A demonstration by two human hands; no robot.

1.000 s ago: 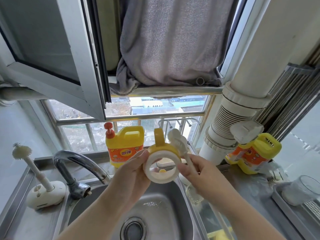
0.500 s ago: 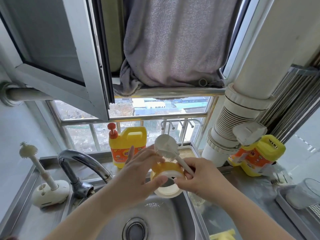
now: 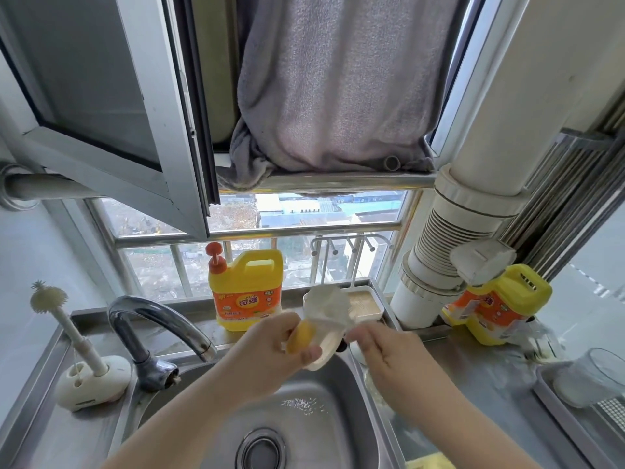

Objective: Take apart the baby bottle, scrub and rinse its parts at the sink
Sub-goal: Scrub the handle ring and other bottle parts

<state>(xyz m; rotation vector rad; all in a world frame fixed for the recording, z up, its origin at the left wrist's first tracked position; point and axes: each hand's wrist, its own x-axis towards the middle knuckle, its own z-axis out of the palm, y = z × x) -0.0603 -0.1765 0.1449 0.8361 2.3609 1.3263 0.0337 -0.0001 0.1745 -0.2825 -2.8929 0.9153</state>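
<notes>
Two hands work over one steel sink (image 3: 355,394). The left hand (image 3: 270,360) grips one yellow-and-cream plastic bottle collar (image 3: 313,340), a round ring, thumb curled against its rim. The right hand (image 3: 389,360) sits just right of the collar, fingers curled around a small white brush (image 3: 326,306) whose blurred, rounded head sits just above the collar. Beyond the hands stand two yellow detergent jugs, one behind (image 3: 245,289), one far right (image 3: 497,302). Left of them curves one chrome tap (image 3: 159,326), then one bristly bottle brush (image 3: 67,330) upright in its stand.
</notes>
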